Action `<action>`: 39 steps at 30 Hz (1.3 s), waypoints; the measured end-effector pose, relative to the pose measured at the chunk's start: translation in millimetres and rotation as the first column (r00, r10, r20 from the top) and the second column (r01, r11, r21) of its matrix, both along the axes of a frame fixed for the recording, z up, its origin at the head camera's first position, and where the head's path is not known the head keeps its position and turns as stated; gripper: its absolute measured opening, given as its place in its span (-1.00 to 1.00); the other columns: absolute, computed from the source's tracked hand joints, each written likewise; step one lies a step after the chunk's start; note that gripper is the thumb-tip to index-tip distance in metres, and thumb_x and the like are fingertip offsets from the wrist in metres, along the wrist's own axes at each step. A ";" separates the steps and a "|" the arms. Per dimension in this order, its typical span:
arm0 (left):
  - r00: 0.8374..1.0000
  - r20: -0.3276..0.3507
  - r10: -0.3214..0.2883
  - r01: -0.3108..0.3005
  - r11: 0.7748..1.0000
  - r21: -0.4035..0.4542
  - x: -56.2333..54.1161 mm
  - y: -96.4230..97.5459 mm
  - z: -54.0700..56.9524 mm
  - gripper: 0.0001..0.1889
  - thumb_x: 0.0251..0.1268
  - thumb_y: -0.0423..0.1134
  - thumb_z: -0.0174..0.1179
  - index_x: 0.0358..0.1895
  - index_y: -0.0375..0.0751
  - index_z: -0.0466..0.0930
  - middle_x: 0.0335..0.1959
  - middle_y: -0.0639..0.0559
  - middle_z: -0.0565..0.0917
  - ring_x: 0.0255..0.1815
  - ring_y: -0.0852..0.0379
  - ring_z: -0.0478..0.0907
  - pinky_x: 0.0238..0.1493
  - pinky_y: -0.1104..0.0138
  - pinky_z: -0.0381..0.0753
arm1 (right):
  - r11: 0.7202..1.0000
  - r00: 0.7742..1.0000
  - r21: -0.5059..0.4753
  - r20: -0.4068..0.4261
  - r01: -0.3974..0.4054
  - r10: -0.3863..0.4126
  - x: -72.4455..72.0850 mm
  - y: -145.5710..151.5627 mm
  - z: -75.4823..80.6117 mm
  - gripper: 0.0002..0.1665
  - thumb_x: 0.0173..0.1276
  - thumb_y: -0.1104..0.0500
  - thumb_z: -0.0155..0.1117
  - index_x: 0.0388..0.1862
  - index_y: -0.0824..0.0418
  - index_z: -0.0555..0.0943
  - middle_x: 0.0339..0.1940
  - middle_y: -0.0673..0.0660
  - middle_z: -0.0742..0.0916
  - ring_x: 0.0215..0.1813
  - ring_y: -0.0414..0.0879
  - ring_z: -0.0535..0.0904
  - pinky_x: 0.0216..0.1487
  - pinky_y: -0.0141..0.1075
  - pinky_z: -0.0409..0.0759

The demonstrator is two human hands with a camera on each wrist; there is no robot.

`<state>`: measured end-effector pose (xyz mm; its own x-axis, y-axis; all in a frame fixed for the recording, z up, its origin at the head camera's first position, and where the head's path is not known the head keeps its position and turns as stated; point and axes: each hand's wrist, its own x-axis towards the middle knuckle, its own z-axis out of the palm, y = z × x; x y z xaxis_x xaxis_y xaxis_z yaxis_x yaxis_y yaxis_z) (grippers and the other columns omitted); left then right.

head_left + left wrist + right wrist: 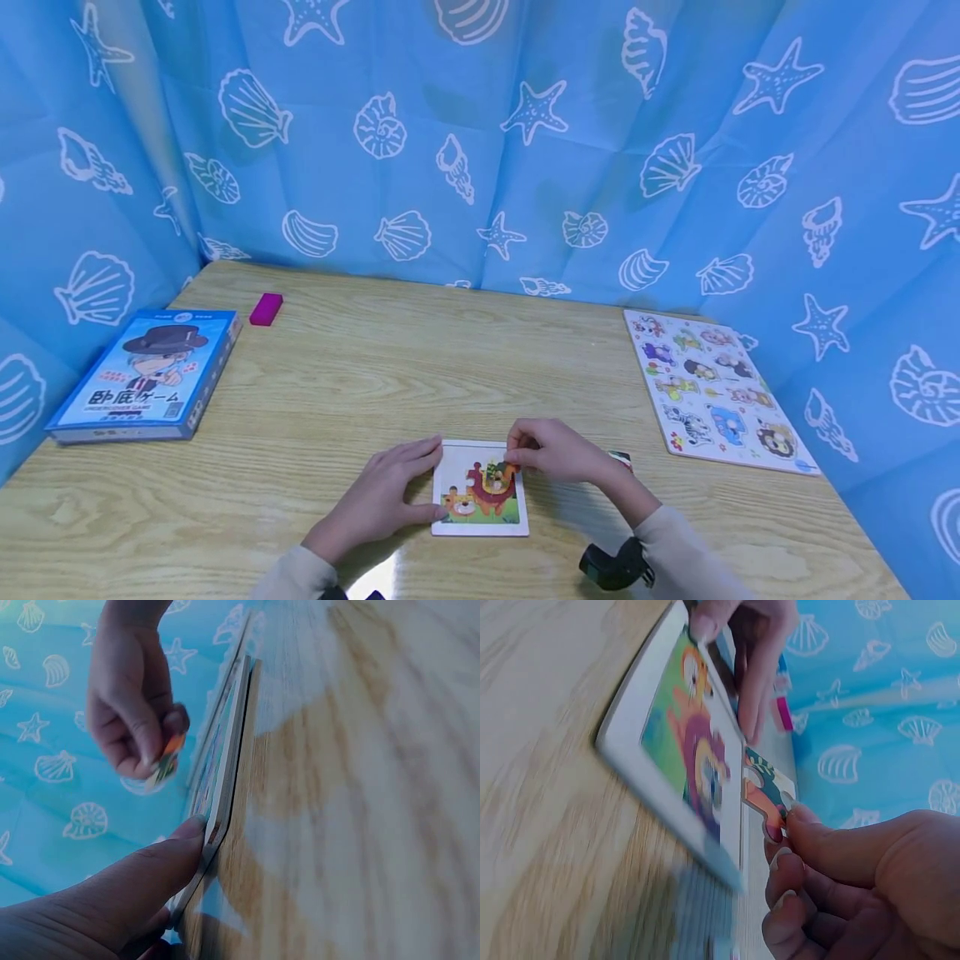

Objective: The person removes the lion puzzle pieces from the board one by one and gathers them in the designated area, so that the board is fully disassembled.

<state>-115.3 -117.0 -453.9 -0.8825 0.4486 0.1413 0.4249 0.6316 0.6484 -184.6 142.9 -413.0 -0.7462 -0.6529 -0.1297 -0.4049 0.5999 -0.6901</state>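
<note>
A white-bordered jigsaw puzzle tray point(480, 530) with a partly assembled cartoon animal picture lies on the wooden table. My left hand point(392, 490) rests along its left side, fingers stretched toward the upper corner. In the left wrist view, the left thumb point(142, 881) presses on the tray's edge. Between thumb and fingertips, my right hand point(553, 450) pinches a puzzle piece point(763, 799) over the tray's upper right part. That piece shows green and orange and is tilted, raised off the tray in the right wrist view.
At the left stands a blue game box point(142, 375), with a small magenta block point(266, 309) behind it. A white animal puzzle board point(720, 392) lies at the right. Something colourful point(621, 458) is partly hidden behind my right forearm. A blue shell-patterned curtain point(480, 150) borders the table.
</note>
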 end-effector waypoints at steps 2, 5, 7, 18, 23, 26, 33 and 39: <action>1.000 0.001 0.000 0.000 1.000 -0.001 0.4 -0.3 -0.1 -0.20 0.06 0.05 0.36 0.29 -0.39 0.36 0.38 -0.17 0.29 0.36 -0.24 0.18 0.29 -0.15 0.09 | 1.000 1.000 0.008 0.001 -0.001 0.001 -0.2 9.3 0.1 -0.89 0.39 0.26 0.18 -0.38 0.22 0.53 -0.57 -0.04 0.55 -0.54 -0.24 0.40 -0.53 -0.40 0.39; 1.000 0.006 0.001 -0.001 1.000 -0.002 0.5 -0.4 -0.5 -0.20 0.07 0.06 0.35 0.30 -0.38 0.35 0.38 -0.17 0.29 0.36 -0.24 0.18 0.29 -0.15 0.08 | 1.000 1.000 0.020 0.009 -0.005 0.005 -0.2 23.1 0.4 -0.88 0.39 0.27 0.18 -0.39 0.21 0.53 -0.58 -0.04 0.53 -0.56 -0.25 0.39 -0.54 -0.40 0.38; 1.000 0.007 0.001 -0.001 1.000 -0.003 0.4 -0.1 -0.8 -0.20 0.07 0.07 0.35 0.30 -0.38 0.35 0.38 -0.17 0.28 0.36 -0.24 0.18 0.29 -0.15 0.08 | 0.999 1.000 0.032 0.012 -0.007 0.007 -0.3 31.7 0.3 -0.87 0.39 0.27 0.18 -0.39 0.22 0.53 -0.58 -0.05 0.52 -0.55 -0.26 0.38 -0.53 -0.40 0.38; 1.000 -0.012 -0.005 0.005 1.000 0.003 0.6 -1.3 -0.4 -0.22 0.06 0.03 0.37 0.28 -0.40 0.37 0.35 -0.20 0.33 0.34 -0.23 0.22 0.28 -0.15 0.11 | 0.993 0.996 0.119 0.084 -0.025 0.015 3.8 59.2 -2.6 -0.87 0.35 0.25 0.22 -0.43 0.19 0.57 -0.55 -0.12 0.57 -0.50 -0.29 0.38 -0.46 -0.41 0.36; 1.000 -0.017 -0.004 0.004 1.000 -0.005 0.4 -1.8 -0.6 -0.22 0.06 0.02 0.37 0.28 -0.40 0.37 0.35 -0.21 0.32 0.34 -0.23 0.22 0.28 -0.14 0.12 | 0.992 0.997 0.127 0.076 0.006 -0.015 6.8 58.1 -1.3 -0.88 0.31 0.27 0.26 -0.45 0.21 0.58 -0.56 -0.10 0.58 -0.51 -0.28 0.37 -0.47 -0.41 0.36; 1.000 -0.020 -0.007 0.007 1.000 -0.006 0.5 -1.7 -1.0 -0.22 0.07 0.02 0.37 0.28 -0.41 0.37 0.35 -0.21 0.32 0.34 -0.23 0.23 0.28 -0.14 0.12 | 0.989 0.997 0.144 0.065 0.027 -0.036 8.2 56.5 -1.5 -0.87 0.30 0.26 0.28 -0.46 0.21 0.58 -0.57 -0.10 0.58 -0.52 -0.28 0.38 -0.48 -0.41 0.36; 1.000 -0.012 -0.016 0.016 1.000 0.001 1.2 -1.1 0.4 -0.22 0.09 0.03 0.35 0.29 -0.40 0.36 0.36 -0.20 0.31 0.35 -0.20 0.21 0.29 -0.15 0.10 | 0.977 0.996 0.204 0.048 0.065 -0.077 11.4 52.9 -0.7 -0.84 0.28 0.26 0.30 -0.50 0.19 0.57 -0.60 -0.09 0.57 -0.54 -0.25 0.37 -0.50 -0.41 0.35; 1.000 -0.012 -0.019 0.019 1.000 -0.001 1.3 -0.8 0.0 -0.22 0.10 0.03 0.34 0.29 -0.40 0.35 0.36 -0.20 0.31 0.36 -0.19 0.21 0.29 -0.15 0.10 | 0.968 0.994 0.232 0.024 0.100 -0.108 14.5 50.0 1.2 -0.83 0.26 0.26 0.32 -0.51 0.18 0.55 -0.61 -0.09 0.55 -0.54 -0.23 0.37 -0.51 -0.40 0.34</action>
